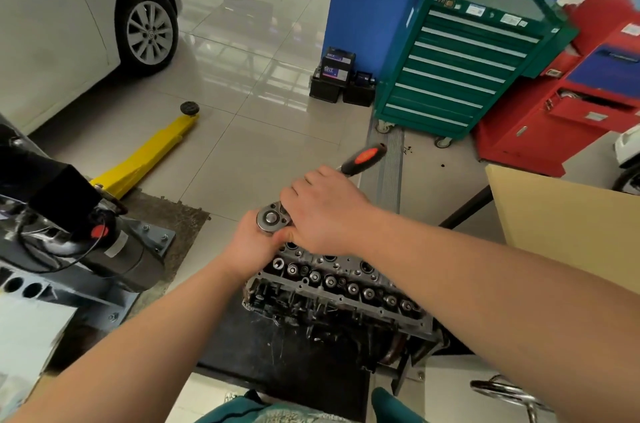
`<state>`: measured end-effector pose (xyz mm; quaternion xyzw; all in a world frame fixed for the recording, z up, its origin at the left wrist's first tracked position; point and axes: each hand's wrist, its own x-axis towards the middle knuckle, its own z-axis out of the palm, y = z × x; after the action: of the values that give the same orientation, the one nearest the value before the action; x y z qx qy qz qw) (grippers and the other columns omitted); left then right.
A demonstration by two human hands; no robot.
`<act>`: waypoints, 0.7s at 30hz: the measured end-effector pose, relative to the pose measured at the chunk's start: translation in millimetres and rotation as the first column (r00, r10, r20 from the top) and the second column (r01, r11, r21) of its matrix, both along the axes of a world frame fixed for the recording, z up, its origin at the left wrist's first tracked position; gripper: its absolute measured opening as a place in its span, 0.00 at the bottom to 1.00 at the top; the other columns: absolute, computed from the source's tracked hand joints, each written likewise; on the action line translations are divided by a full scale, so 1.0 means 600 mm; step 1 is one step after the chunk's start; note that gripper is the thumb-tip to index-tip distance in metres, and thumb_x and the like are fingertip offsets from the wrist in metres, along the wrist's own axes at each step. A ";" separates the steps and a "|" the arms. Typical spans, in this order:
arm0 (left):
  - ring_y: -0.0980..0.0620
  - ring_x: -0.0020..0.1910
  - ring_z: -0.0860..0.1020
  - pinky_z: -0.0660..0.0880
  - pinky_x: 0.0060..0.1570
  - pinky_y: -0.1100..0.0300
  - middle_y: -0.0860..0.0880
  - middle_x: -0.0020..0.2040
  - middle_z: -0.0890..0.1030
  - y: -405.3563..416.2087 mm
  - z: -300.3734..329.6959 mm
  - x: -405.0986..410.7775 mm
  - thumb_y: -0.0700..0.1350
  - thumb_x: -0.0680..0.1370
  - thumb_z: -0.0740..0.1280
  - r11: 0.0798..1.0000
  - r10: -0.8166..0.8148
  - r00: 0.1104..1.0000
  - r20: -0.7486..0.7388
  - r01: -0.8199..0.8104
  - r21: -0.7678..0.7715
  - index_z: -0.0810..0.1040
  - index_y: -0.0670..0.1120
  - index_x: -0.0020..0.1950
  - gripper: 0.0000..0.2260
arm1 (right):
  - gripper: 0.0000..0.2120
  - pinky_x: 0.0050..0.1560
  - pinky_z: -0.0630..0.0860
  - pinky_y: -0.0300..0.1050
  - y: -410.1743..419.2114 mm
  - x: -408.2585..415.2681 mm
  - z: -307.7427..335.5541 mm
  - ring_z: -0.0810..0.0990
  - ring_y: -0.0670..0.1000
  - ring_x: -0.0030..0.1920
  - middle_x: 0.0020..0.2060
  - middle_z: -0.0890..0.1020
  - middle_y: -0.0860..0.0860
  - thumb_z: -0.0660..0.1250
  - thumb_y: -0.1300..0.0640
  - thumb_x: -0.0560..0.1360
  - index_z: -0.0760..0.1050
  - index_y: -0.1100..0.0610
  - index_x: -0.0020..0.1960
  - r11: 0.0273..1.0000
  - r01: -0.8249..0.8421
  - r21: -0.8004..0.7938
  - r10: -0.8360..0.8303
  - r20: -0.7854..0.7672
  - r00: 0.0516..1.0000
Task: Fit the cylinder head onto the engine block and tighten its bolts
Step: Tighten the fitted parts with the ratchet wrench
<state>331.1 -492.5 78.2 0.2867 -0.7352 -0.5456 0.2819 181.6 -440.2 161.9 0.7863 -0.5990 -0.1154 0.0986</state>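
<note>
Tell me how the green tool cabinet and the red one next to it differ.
The green tool cabinet has a stack of closed drawers with pale handle strips; the red cabinet shows a blue panel and a slot-like opening instead. The green tool cabinet shows caster wheels underneath; none are visible under the red cabinet. The green one stands against the blue wall, the red one farther right. Both sit on the tiled floor.

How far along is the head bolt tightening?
Done: the cylinder head sits on the engine block. In hand: the right hand grips the ratchet shaft while the left hand steadies its head at the far end. Left: the other bolts' state can't be judged.
</note>
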 end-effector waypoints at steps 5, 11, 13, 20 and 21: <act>0.57 0.33 0.69 0.70 0.31 0.52 0.48 0.29 0.74 -0.014 -0.019 0.008 0.36 0.67 0.61 0.997 -0.014 0.996 0.088 0.021 -0.076 0.72 0.44 0.34 0.04 | 0.36 0.54 0.69 0.56 0.025 0.043 -0.007 0.77 0.59 0.51 0.51 0.82 0.55 0.49 0.25 0.76 0.75 0.56 0.55 0.972 0.231 -0.035 -0.230 0.042 0.972; 0.49 0.42 0.73 0.73 0.40 0.44 0.35 0.38 0.79 -0.005 -0.023 -0.001 0.47 0.73 0.63 1.000 0.007 0.999 0.047 -0.008 0.011 0.78 0.32 0.41 0.16 | 0.39 0.57 0.71 0.57 0.017 0.028 0.010 0.78 0.57 0.53 0.53 0.82 0.53 0.48 0.21 0.73 0.76 0.54 0.56 0.973 0.225 0.055 -0.231 0.125 0.965; 0.49 0.40 0.74 0.74 0.37 0.42 0.32 0.39 0.80 -0.003 -0.022 -0.003 0.44 0.75 0.63 1.000 0.007 0.998 0.057 -0.007 0.000 0.77 0.31 0.41 0.14 | 0.36 0.56 0.72 0.56 0.016 0.008 0.015 0.78 0.55 0.51 0.50 0.82 0.50 0.49 0.20 0.73 0.75 0.51 0.53 0.979 0.173 0.105 -0.189 0.174 0.966; 0.49 0.36 0.68 0.66 0.35 0.49 0.33 0.35 0.75 -0.012 -0.023 -0.001 0.60 0.72 0.67 0.998 -0.055 0.996 0.065 0.054 0.019 0.73 0.31 0.41 0.29 | 0.27 0.44 0.73 0.51 0.015 -0.028 0.005 0.78 0.54 0.43 0.43 0.80 0.48 0.53 0.28 0.78 0.73 0.51 0.48 1.000 0.002 0.026 -0.007 0.201 0.980; 0.50 0.35 0.67 0.65 0.34 0.51 0.37 0.33 0.74 -0.014 -0.025 -0.001 0.62 0.72 0.69 0.998 -0.049 0.996 0.068 0.047 0.030 0.72 0.33 0.40 0.29 | 0.28 0.44 0.74 0.52 0.016 -0.026 0.000 0.79 0.55 0.43 0.44 0.81 0.50 0.54 0.28 0.78 0.73 0.53 0.49 1.000 -0.005 -0.004 0.006 0.184 0.983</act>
<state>330.7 -500.6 63.1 0.2915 -0.7435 -0.5522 0.2392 165.8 -430.4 161.9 0.7949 -0.6037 -0.0408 0.0447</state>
